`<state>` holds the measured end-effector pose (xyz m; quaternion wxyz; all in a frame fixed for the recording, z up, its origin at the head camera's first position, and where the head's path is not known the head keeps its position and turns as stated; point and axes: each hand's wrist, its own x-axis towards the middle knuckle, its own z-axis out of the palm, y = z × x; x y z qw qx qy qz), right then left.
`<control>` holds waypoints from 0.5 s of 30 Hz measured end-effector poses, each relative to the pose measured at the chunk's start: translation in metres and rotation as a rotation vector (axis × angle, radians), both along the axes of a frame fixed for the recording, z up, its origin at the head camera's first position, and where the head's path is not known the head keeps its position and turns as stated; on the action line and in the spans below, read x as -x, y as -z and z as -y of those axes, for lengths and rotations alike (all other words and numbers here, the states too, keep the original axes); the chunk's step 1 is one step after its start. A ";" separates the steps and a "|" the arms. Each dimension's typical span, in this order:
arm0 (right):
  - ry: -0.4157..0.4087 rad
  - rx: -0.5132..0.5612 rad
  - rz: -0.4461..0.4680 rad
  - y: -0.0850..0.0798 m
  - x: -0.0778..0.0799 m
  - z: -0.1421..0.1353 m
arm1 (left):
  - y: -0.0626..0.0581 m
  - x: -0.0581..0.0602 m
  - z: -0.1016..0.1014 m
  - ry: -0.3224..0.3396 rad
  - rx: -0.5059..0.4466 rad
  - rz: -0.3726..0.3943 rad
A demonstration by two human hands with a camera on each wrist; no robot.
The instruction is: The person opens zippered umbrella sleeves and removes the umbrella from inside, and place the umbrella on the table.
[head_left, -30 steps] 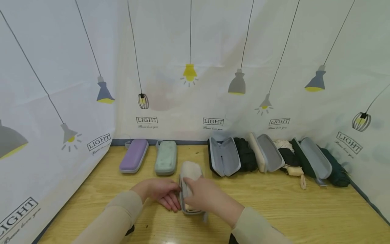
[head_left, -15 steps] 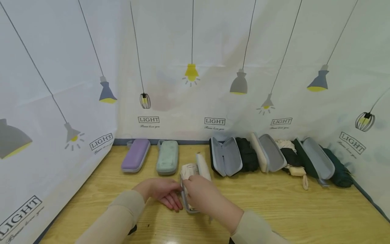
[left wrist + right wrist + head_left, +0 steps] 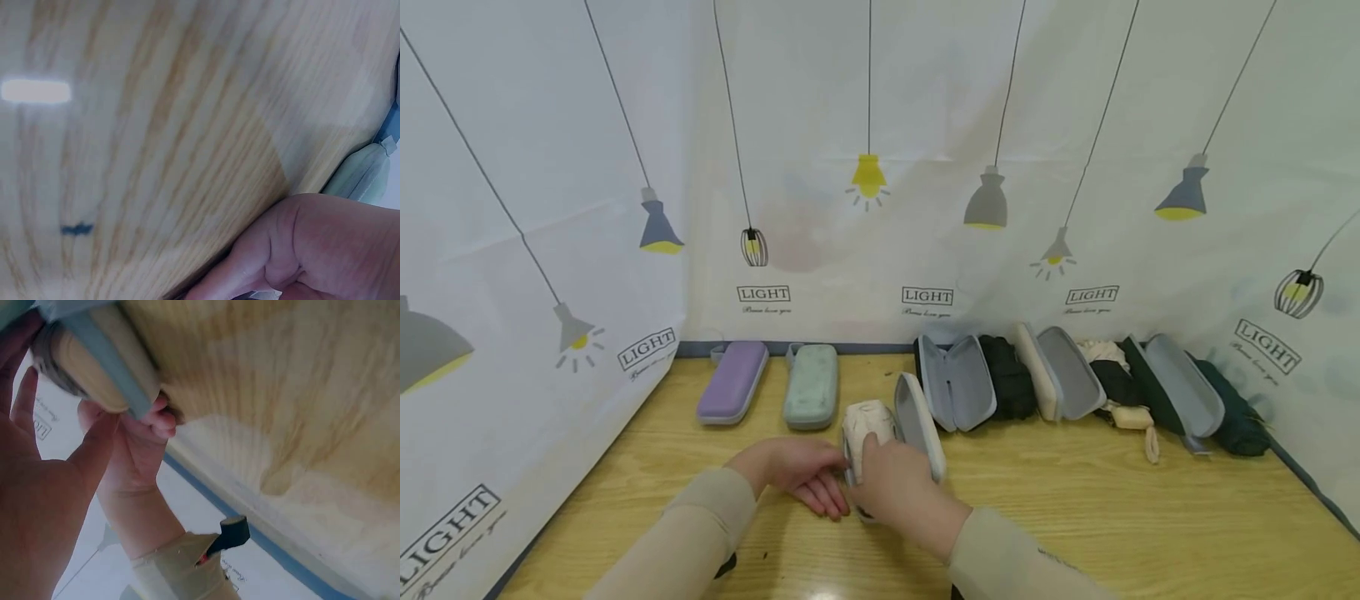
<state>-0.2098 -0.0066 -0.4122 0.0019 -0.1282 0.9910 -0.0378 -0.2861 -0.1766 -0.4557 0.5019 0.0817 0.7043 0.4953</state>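
Note:
A cream hard umbrella case (image 3: 921, 429) lies in front of me in the head view, its grey-lined lid swung up to the right. In its base sits a folded cream umbrella (image 3: 867, 421) with gathered fabric. My right hand (image 3: 901, 487) grips the umbrella near its front end, the thumb on one side and fingers on the other. At the left side of the base, my left hand (image 3: 808, 473) holds the rim, palm turned toward me. The right wrist view shows the left thumb and fingers (image 3: 164, 422) on either side of the grey edge. Part of the base is hidden behind my right hand.
Closed purple (image 3: 732, 383) and pale green (image 3: 811, 387) cases lie at the back left. To the right stand open black (image 3: 955, 383), cream (image 3: 1067, 375) and dark green (image 3: 1172, 392) cases, with folded umbrellas beside them. A printed cloth (image 3: 925, 208) hangs behind the table.
The cream case's lid has swung open to the right, uncovering the umbrella. My right hand has moved from the lid onto the umbrella. My left hand stays at the case's left side.

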 end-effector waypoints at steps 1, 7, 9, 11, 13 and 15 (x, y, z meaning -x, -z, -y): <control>0.001 0.000 0.012 0.001 0.001 0.000 | 0.000 0.000 0.000 0.001 -0.002 -0.004; 0.019 0.021 0.070 0.008 0.011 0.003 | 0.001 0.001 0.001 -0.005 0.011 0.004; 0.027 0.023 0.081 0.010 0.014 0.004 | 0.002 0.002 0.001 -0.006 0.011 0.008; 0.035 0.036 0.093 0.011 0.017 0.004 | 0.003 0.003 0.001 -0.007 0.010 0.012; 0.040 0.050 0.110 0.012 0.020 0.004 | 0.003 0.003 0.001 -0.006 0.006 0.010; 0.044 0.078 0.125 0.013 0.022 0.003 | 0.003 0.003 0.000 -0.002 -0.001 0.007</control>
